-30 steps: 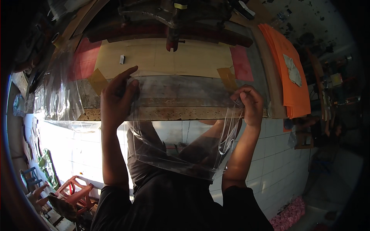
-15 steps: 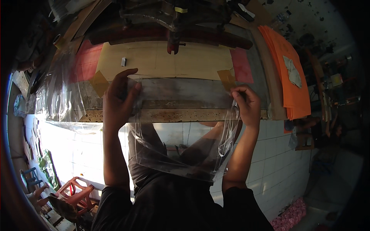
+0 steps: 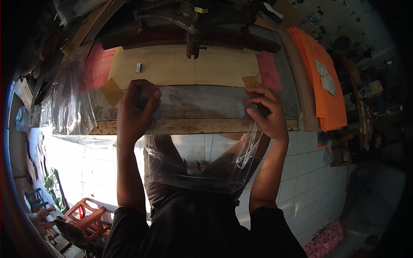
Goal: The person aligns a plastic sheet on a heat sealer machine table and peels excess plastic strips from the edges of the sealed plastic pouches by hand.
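Note:
A clear plastic sheet [image 3: 202, 172] stretches between my hands, hanging over the table's front edge toward my lap. Its right side is bunched into loose folds. My left hand [image 3: 137, 109] has its fingers curled and its thumb bent in on the sheet's left side. On the right side, my right hand [image 3: 270, 112] curves its fingers and thumb around the film; a gap shows between index finger and thumb. Beyond the hands lies a yellow sheet [image 3: 185, 64] on the table, with brown tape pieces [image 3: 112, 92] at its near corners.
A dark metal machine bar [image 3: 193, 41] spans the table's far side. Orange sheets [image 3: 331, 103] topped by a pale scrap are stacked at right. More clear plastic [image 3: 66, 105] lies at left. Below stand a red stool [image 3: 88, 219] and, on the tiled floor, a pink bundle [image 3: 325, 238].
My right hand has moved left and its fingers have spread somewhat from a tight pinch. My left hand's fingers have curled in more. The sheet's lower edge has risen a little.

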The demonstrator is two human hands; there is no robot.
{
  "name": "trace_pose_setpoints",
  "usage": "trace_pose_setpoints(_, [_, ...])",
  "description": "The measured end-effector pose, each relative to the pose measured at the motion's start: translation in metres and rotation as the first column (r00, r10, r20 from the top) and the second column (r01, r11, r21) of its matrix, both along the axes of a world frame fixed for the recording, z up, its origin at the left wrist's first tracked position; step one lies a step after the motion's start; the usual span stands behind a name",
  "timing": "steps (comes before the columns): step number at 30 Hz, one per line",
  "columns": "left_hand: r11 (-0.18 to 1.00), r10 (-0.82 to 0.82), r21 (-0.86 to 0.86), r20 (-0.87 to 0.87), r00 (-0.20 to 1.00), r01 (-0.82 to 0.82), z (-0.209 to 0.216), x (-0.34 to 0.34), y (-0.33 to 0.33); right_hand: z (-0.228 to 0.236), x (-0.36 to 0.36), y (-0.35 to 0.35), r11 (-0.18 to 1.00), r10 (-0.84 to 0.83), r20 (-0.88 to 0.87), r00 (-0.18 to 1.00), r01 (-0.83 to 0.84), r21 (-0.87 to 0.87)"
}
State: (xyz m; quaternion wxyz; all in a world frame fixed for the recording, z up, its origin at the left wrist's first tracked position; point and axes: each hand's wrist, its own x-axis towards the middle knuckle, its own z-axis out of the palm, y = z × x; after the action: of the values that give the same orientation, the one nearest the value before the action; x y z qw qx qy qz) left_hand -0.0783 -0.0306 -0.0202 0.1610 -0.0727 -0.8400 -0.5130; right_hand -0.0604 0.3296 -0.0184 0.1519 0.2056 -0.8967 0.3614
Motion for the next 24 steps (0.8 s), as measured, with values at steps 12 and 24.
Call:
trace_pose_setpoints(12, [0.982,-0.191,-0.028,-0.194,0.962,0.189,0.002,-0.001,-0.010,-0.019,0.015,0.029,0.817,0.267,0.231,0.936,-0.093,-0.569])
trace_pose_setpoints(24, [0.908,-0.270,0.328,-0.021,0.963,0.261,0.030,0.105,-0.046,-0.016,0.013,0.029,0.594,0.519,0.085,0.851,-0.288,-0.751])
